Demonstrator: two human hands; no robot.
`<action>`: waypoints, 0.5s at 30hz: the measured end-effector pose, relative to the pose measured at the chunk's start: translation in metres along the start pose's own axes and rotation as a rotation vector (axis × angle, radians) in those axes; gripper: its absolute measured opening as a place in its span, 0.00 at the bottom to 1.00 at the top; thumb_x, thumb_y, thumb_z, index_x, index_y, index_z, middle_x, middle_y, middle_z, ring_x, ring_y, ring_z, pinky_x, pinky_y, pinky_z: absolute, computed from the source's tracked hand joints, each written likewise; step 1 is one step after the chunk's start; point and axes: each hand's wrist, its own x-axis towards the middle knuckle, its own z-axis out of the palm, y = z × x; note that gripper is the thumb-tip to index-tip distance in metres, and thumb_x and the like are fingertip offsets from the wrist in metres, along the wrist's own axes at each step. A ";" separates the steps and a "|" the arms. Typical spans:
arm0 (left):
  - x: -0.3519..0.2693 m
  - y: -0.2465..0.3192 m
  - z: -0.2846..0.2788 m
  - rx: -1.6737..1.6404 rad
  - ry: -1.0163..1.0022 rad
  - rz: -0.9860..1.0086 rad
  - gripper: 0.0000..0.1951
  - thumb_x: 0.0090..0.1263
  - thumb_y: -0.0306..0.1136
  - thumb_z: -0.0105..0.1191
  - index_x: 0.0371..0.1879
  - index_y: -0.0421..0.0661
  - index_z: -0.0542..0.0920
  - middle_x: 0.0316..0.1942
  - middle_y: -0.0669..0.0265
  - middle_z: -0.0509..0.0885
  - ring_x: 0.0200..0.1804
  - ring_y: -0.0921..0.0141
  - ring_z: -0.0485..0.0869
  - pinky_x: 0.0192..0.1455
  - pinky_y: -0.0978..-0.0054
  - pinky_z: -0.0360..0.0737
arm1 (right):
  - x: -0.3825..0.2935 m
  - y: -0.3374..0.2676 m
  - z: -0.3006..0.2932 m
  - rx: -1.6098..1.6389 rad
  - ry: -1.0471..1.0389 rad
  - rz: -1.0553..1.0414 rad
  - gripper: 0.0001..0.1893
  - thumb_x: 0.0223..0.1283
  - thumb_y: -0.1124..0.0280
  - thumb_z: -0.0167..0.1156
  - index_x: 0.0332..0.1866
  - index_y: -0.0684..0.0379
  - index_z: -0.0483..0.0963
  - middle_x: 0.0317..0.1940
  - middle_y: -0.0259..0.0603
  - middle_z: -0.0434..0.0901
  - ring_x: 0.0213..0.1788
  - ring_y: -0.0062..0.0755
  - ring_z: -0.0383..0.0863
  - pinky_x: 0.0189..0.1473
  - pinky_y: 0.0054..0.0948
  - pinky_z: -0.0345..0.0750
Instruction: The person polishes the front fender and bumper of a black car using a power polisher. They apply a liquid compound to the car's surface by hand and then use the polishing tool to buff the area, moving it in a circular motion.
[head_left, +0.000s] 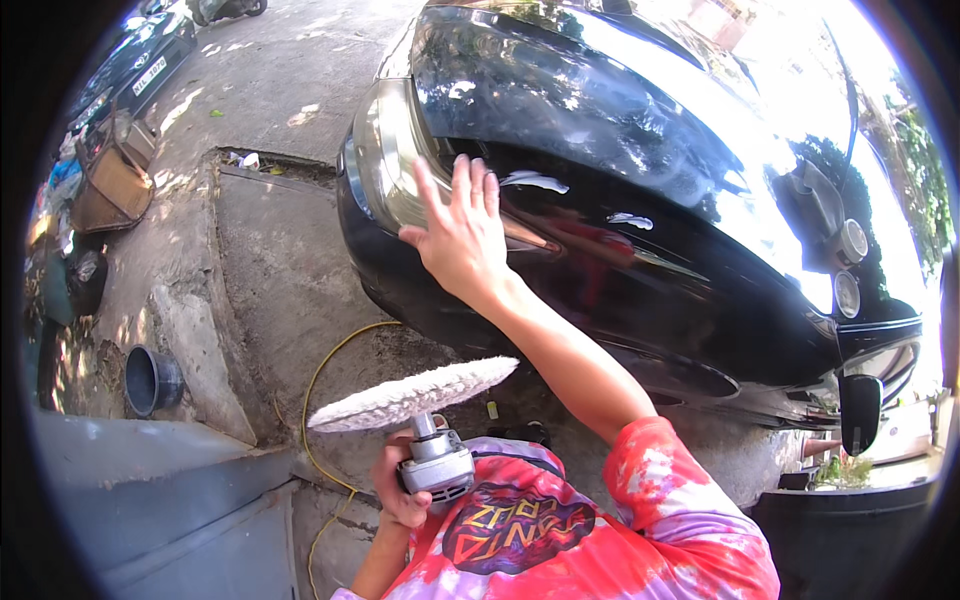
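My left hand (397, 484) grips the head of a silver-grey rotary polisher (437, 471) in front of my chest. Its round white wool pad (412, 394) tilts upward and is in the air. My right hand (465, 232) reaches forward, palm down with fingers apart, over the yellowed headlight (390, 150) of a black car (675, 315). Whether the palm touches the surface cannot be told. Just right of those fingers, a white smear of compound (534, 181) lies on the glossy fender, and a second white smear (630, 220) sits farther right.
A yellow cord (306, 405) runs over the concrete below the bumper. Two round tubs, (852, 241) and a cloth (810, 199) rest on the car. A dark bucket (152, 381) stands left, near a grey metal panel (172, 510). The side mirror (860, 412) juts out at right.
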 end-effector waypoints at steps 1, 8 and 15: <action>0.004 -0.003 -0.004 0.017 -0.025 0.021 0.42 0.64 0.73 0.58 0.43 0.35 0.72 0.49 0.50 0.81 0.49 0.63 0.82 0.53 0.64 0.79 | 0.002 0.000 0.000 -0.042 -0.016 -0.028 0.42 0.68 0.47 0.61 0.83 0.46 0.53 0.69 0.74 0.65 0.73 0.71 0.64 0.78 0.61 0.52; 0.025 -0.029 -0.020 -0.014 -0.082 -0.001 0.41 0.64 0.71 0.58 0.42 0.33 0.76 0.47 0.49 0.82 0.45 0.61 0.82 0.50 0.65 0.78 | -0.086 0.064 -0.084 -0.248 -0.116 0.200 0.43 0.63 0.47 0.66 0.81 0.50 0.59 0.77 0.43 0.66 0.80 0.41 0.63 0.80 0.61 0.47; 0.041 -0.042 -0.006 -0.097 -0.174 -0.085 0.42 0.62 0.73 0.58 0.41 0.33 0.74 0.45 0.52 0.81 0.45 0.65 0.79 0.50 0.67 0.76 | -0.151 0.136 -0.156 -0.586 0.156 0.494 0.40 0.61 0.48 0.68 0.76 0.53 0.67 0.71 0.52 0.73 0.76 0.52 0.68 0.77 0.54 0.56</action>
